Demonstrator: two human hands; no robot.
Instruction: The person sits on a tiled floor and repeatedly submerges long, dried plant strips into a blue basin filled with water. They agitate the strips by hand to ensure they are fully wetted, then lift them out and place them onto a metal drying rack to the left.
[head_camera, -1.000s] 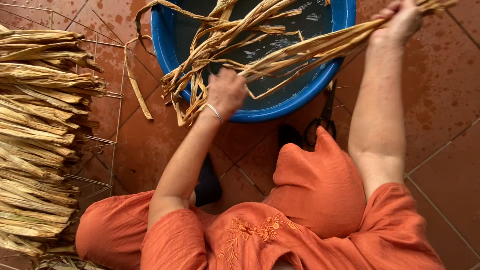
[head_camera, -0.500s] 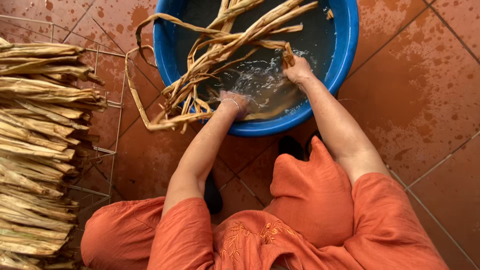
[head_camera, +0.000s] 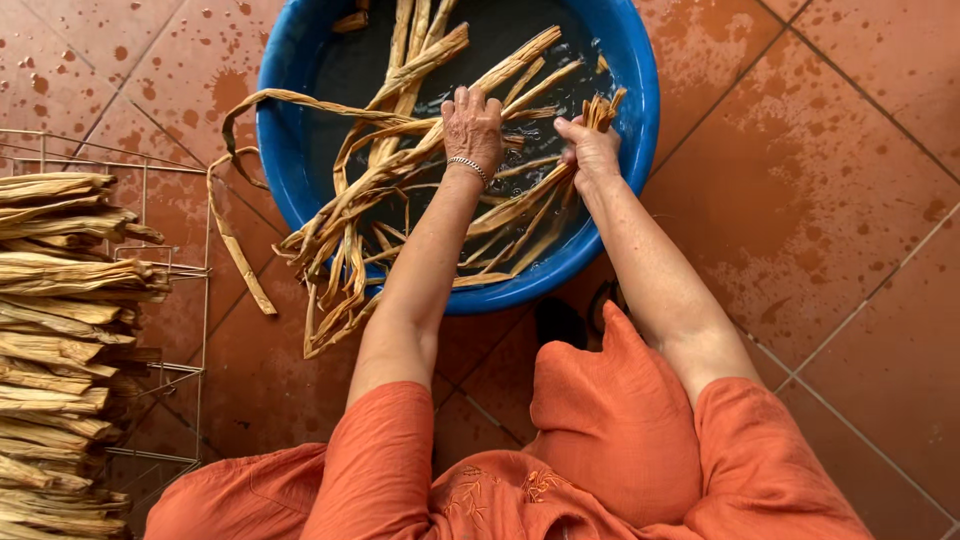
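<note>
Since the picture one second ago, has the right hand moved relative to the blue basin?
Yes. The right hand has come in from beyond the blue basin's right rim to inside it, now closed on strips over the water, near the left hand.

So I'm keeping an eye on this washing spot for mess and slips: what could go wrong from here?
The long tan dried strips hang well over the round blue plastic basin's rim, so they may drip or slide out onto the reddish tiled floor. That floor is already splashed, so slipping looks possible. Left hand and right hand both work in the water; more splashing could reach the dry stacked strips on the wire rack.
</note>
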